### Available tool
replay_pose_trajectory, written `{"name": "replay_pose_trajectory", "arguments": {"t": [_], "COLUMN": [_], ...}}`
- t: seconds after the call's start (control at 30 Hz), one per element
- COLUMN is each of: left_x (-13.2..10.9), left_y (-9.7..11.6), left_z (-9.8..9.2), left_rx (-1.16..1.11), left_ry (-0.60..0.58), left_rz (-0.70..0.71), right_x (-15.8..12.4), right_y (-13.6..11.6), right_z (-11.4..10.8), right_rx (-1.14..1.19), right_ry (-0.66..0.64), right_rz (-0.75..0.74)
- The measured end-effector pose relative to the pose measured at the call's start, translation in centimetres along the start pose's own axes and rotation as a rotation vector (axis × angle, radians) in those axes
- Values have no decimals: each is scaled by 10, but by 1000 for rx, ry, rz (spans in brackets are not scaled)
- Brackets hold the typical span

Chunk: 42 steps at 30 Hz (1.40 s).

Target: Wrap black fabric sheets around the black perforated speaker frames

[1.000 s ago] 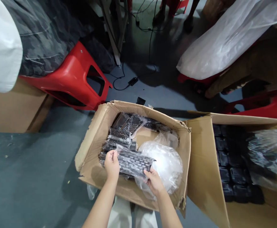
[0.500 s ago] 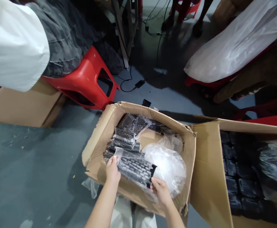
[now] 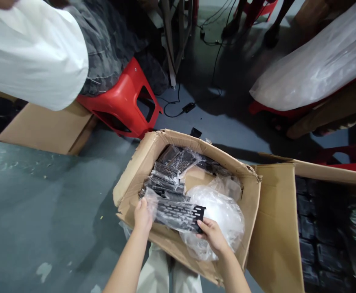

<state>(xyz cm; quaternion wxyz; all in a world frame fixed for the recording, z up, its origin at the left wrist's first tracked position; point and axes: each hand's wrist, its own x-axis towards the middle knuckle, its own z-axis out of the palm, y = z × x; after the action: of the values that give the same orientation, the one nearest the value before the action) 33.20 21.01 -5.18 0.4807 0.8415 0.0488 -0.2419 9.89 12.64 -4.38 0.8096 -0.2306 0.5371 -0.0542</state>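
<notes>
A black perforated metal plate in a clear plastic bag lies across the open cardboard box. My left hand pinches the bag at the plate's left end. My right hand grips the plate's right end, over a mound of clear plastic wrap. More bagged black plates lie stacked in the box's far left part. The lower layers of that stack are hidden.
A second cardboard box at right holds rows of black blocks. A red plastic stool stands beyond the box, beside a seated person in a white top. Cables and a black adapter lie on the floor.
The bagged plate has turned from tilted to nearly level between my hands. My right hand sits closer to the plate's right end. The whole scene has drifted right in view.
</notes>
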Motion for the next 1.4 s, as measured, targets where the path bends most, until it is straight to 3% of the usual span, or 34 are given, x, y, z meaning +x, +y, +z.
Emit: {"name": "replay_pose_trajectory", "arguments": {"t": [0.1, 0.2, 0.33, 0.47, 0.57, 0.67, 0.83, 0.93, 1.03, 1.17, 1.3, 1.4], "left_x": [11, 25, 45, 62, 76, 95, 127, 139, 143, 137, 121, 108], "left_y": [13, 26, 29, 17, 9, 5, -1, -3, 1, 13, 11, -2], "left_z": [-12, -23, -27, -18, 0, 32, 94, 114, 113, 99, 105, 121], "left_rx": [33, 165, 503, 857, 1050, 1173, 1272, 1312, 1336, 1386, 1421, 1446], "left_ry": [27, -3, -233, -482, -577, -620, -638, -643, -619, -577, -572, -607], "left_rz": [17, 101, 292, 476, 601, 738, 979, 1111, 1229, 1297, 1308, 1311], "right_x": [-7, 0, 34, 84, 120, 149, 188, 201, 200, 171, 123, 97], "right_y": [-12, -22, -31, -37, -41, -36, -9, 1, 0, -2, 10, 27], "right_z": [-10, -25, -38, -31, -22, -20, -35, -43, -42, -15, 15, 16], "right_rx": [-16, 34, 148, 196, 192, 149, 6, -128, -299, -554, -777, -946], "right_ry": [27, 178, 423, 567, 604, 622, 656, 691, 743, 775, 617, 410], "right_rz": [-2, -82, -258, -343, -340, -316, -308, -297, -325, -446, -641, -833]}}
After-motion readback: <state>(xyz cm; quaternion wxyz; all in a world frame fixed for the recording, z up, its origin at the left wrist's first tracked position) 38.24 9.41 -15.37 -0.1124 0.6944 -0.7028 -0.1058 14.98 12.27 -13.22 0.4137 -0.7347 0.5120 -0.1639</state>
